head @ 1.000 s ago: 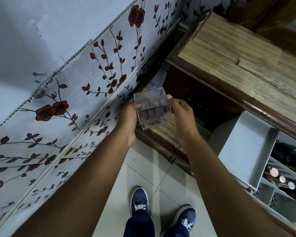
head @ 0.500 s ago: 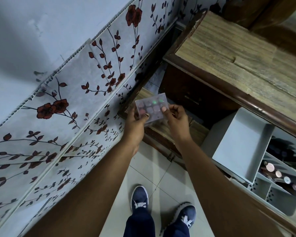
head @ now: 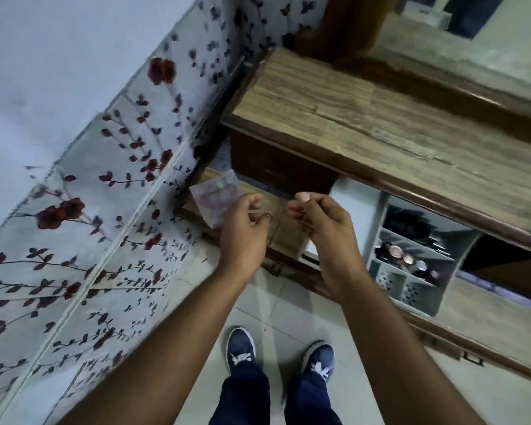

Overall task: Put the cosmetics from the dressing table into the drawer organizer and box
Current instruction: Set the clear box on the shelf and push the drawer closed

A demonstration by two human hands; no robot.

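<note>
My left hand [head: 242, 231] grips a small clear plastic box [head: 216, 199] with coloured cosmetic pans inside, tilted, over a low wooden shelf [head: 284, 237] beside the wall. My right hand [head: 319, 219] is off the box and a little to its right, fingers curled and thumb against the fingertips. Whether it pinches anything clear is not visible. Right of it, the grey drawer organizer [head: 380, 216] sits in the open drawer, with several round-capped cosmetics [head: 406, 258] in one compartment. The dressing table's wooden top [head: 380, 124] lies above.
A flower-patterned wall panel [head: 105, 210] runs close along the left. The dressing table's dark wood edge [head: 411, 191] overhangs the drawer. My shoes [head: 241, 348] stand on pale floor tiles [head: 288, 314] below. A mirror frame [head: 344, 29] rises at the back.
My right hand has let go of the clear box and pulled away to the right. My left hand alone now holds the box, tilted and lower over the shelf.
</note>
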